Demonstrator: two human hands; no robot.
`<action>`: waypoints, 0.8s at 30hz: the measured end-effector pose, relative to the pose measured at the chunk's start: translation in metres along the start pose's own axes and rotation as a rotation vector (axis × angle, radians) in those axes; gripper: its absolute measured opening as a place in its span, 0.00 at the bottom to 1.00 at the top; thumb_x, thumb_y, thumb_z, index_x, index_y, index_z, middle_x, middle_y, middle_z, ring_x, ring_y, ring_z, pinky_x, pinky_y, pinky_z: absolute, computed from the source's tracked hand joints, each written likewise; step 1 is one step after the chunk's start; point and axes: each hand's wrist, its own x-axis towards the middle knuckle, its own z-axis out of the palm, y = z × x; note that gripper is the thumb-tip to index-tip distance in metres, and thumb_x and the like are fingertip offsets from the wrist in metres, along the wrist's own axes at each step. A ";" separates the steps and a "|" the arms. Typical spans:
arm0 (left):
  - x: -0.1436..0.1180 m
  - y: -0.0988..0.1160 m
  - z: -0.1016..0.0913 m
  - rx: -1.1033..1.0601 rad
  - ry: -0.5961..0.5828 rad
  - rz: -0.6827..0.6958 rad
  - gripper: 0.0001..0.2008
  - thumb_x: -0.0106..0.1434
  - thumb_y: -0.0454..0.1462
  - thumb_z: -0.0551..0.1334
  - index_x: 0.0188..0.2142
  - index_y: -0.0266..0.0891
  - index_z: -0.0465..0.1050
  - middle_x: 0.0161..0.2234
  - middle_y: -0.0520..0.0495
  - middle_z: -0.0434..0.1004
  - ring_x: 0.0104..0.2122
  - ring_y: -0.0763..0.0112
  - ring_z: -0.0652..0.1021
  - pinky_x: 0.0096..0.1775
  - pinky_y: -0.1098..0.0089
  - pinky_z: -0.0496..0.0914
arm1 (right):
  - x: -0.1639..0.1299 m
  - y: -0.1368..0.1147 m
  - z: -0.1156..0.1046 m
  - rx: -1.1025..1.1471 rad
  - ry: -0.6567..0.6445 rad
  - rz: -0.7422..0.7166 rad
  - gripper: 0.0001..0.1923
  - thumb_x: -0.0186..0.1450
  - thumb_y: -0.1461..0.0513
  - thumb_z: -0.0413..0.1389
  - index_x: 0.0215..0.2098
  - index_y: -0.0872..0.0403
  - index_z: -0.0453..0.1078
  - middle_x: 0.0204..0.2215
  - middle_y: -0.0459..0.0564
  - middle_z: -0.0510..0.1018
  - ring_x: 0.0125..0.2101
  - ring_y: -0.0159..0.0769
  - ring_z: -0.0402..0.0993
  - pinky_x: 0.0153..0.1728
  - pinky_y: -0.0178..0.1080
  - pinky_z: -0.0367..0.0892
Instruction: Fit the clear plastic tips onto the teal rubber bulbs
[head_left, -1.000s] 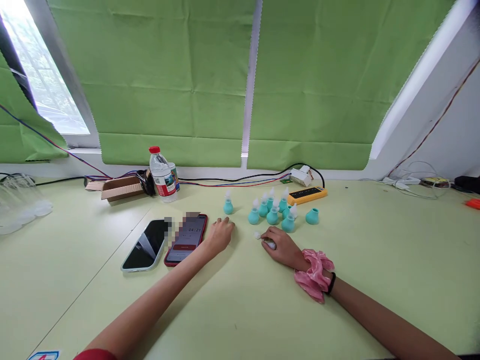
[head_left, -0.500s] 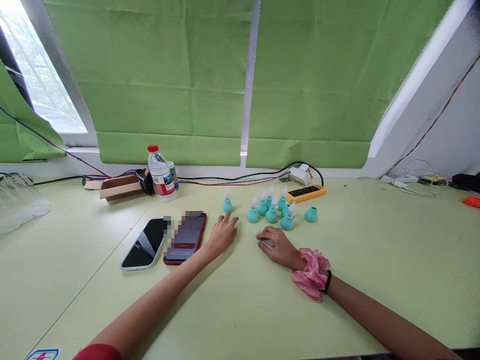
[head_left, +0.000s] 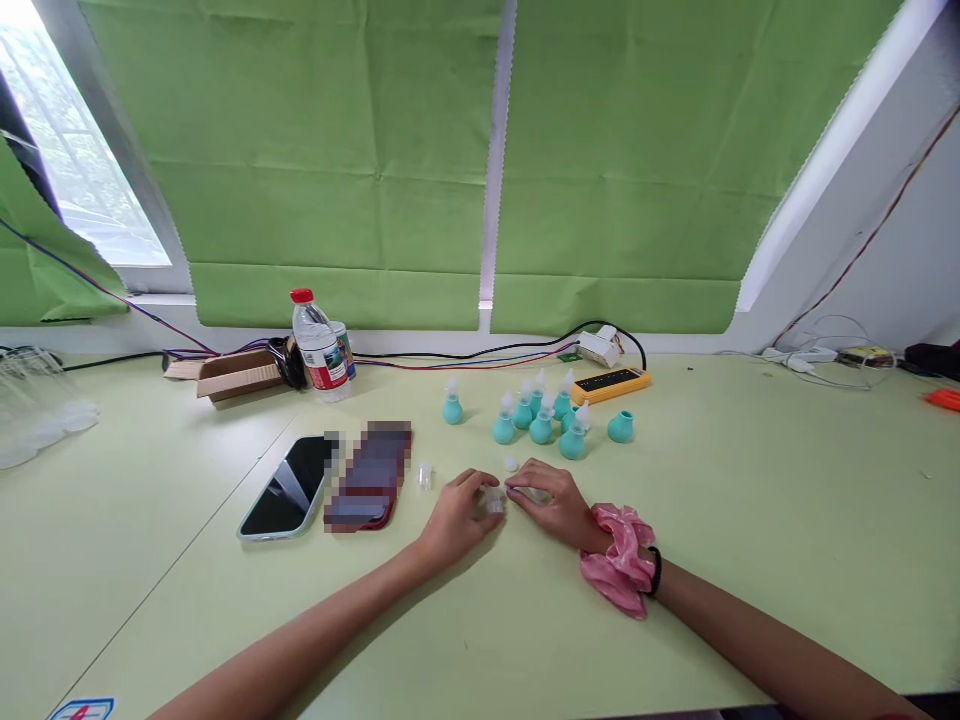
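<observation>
The left hand [head_left: 459, 517] grips a small clear plastic cylinder [head_left: 493, 500]. The right hand [head_left: 555, 505] holds a partly hidden translucent piece [head_left: 536, 495].

Free room on the tabletop [head_left: 757, 490] at right, but teal bulbs [head_left: 541, 430] in the way beyond the right hand [head_left: 556, 503].

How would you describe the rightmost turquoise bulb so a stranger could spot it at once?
On the pale table, find the yellow block with a black top. Nearer the viewer, by its right half, sits the turquoise bulb. It stands apart from the bulb cluster to its left, with no clear tip.
</observation>
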 end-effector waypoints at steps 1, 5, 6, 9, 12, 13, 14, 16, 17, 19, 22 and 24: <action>-0.001 0.000 0.000 0.005 -0.012 -0.018 0.14 0.48 0.34 0.61 0.37 0.38 0.66 0.35 0.48 0.71 0.34 0.69 0.72 0.38 0.69 0.67 | 0.000 -0.002 0.001 0.027 -0.014 0.011 0.07 0.58 0.61 0.51 0.31 0.51 0.71 0.24 0.48 0.74 0.27 0.34 0.69 0.30 0.38 0.66; 0.000 -0.003 -0.001 -0.012 -0.040 -0.074 0.18 0.47 0.36 0.62 0.40 0.40 0.66 0.38 0.49 0.72 0.37 0.67 0.72 0.41 0.68 0.66 | -0.002 -0.004 0.003 0.072 -0.036 0.108 0.07 0.58 0.60 0.52 0.30 0.52 0.72 0.24 0.48 0.75 0.26 0.34 0.70 0.30 0.37 0.67; 0.000 -0.003 -0.001 -0.020 -0.043 -0.072 0.18 0.47 0.36 0.62 0.40 0.40 0.66 0.38 0.49 0.72 0.37 0.67 0.72 0.41 0.69 0.66 | -0.002 -0.003 0.004 0.071 -0.043 0.135 0.08 0.58 0.60 0.52 0.30 0.52 0.72 0.24 0.48 0.75 0.27 0.34 0.70 0.30 0.37 0.67; 0.000 -0.003 -0.002 -0.054 -0.051 -0.034 0.15 0.48 0.36 0.61 0.38 0.40 0.69 0.38 0.50 0.73 0.37 0.68 0.72 0.42 0.70 0.65 | -0.002 0.000 0.004 0.071 -0.066 0.192 0.08 0.58 0.60 0.52 0.31 0.52 0.73 0.25 0.48 0.75 0.28 0.34 0.71 0.31 0.37 0.66; -0.001 -0.001 -0.003 -0.086 -0.064 0.001 0.12 0.48 0.34 0.61 0.36 0.40 0.70 0.37 0.50 0.73 0.37 0.69 0.72 0.42 0.71 0.65 | -0.002 0.002 0.005 0.085 -0.090 0.215 0.08 0.59 0.61 0.51 0.32 0.51 0.73 0.27 0.48 0.76 0.29 0.34 0.71 0.32 0.37 0.66; -0.001 -0.001 -0.004 -0.090 -0.067 0.001 0.12 0.48 0.34 0.61 0.36 0.40 0.70 0.37 0.51 0.74 0.37 0.70 0.73 0.42 0.72 0.65 | -0.002 0.002 0.005 0.087 -0.096 0.219 0.08 0.59 0.61 0.51 0.33 0.51 0.72 0.27 0.48 0.76 0.29 0.34 0.71 0.32 0.37 0.66; -0.001 0.000 -0.004 -0.090 -0.066 -0.005 0.12 0.48 0.34 0.61 0.35 0.40 0.70 0.37 0.51 0.74 0.37 0.70 0.73 0.42 0.72 0.65 | -0.002 0.002 0.005 0.086 -0.097 0.224 0.08 0.59 0.61 0.51 0.33 0.51 0.72 0.28 0.48 0.76 0.29 0.34 0.71 0.32 0.37 0.66; -0.001 0.001 -0.004 -0.088 -0.059 -0.031 0.12 0.47 0.34 0.61 0.34 0.40 0.70 0.37 0.51 0.74 0.36 0.69 0.73 0.41 0.71 0.65 | -0.002 0.001 0.005 0.078 -0.089 0.230 0.09 0.59 0.60 0.51 0.34 0.51 0.72 0.28 0.48 0.76 0.29 0.34 0.71 0.32 0.37 0.66; -0.001 0.000 -0.004 -0.088 -0.054 -0.047 0.11 0.47 0.34 0.61 0.33 0.40 0.70 0.36 0.50 0.74 0.36 0.69 0.73 0.41 0.71 0.65 | -0.003 0.000 0.004 0.075 -0.083 0.229 0.09 0.59 0.60 0.51 0.35 0.51 0.72 0.28 0.48 0.76 0.29 0.34 0.71 0.31 0.37 0.66; -0.001 -0.001 -0.003 -0.091 -0.044 -0.072 0.09 0.47 0.34 0.61 0.31 0.39 0.70 0.36 0.50 0.74 0.35 0.68 0.73 0.40 0.70 0.66 | -0.003 -0.001 0.004 0.076 -0.080 0.216 0.09 0.58 0.60 0.52 0.34 0.52 0.72 0.27 0.48 0.76 0.28 0.34 0.71 0.30 0.36 0.66; 0.000 -0.002 -0.003 -0.086 -0.044 -0.071 0.08 0.47 0.35 0.61 0.29 0.38 0.69 0.35 0.50 0.74 0.34 0.69 0.73 0.39 0.71 0.66 | -0.004 0.000 0.004 0.078 -0.092 0.197 0.09 0.58 0.60 0.52 0.33 0.52 0.72 0.26 0.48 0.75 0.27 0.33 0.70 0.29 0.36 0.66; 0.000 -0.002 -0.003 -0.071 -0.049 -0.064 0.07 0.47 0.35 0.61 0.28 0.38 0.68 0.34 0.51 0.74 0.33 0.69 0.73 0.38 0.72 0.66 | -0.005 0.001 0.004 0.076 -0.099 0.198 0.09 0.58 0.60 0.52 0.34 0.52 0.72 0.26 0.48 0.75 0.27 0.33 0.70 0.29 0.36 0.66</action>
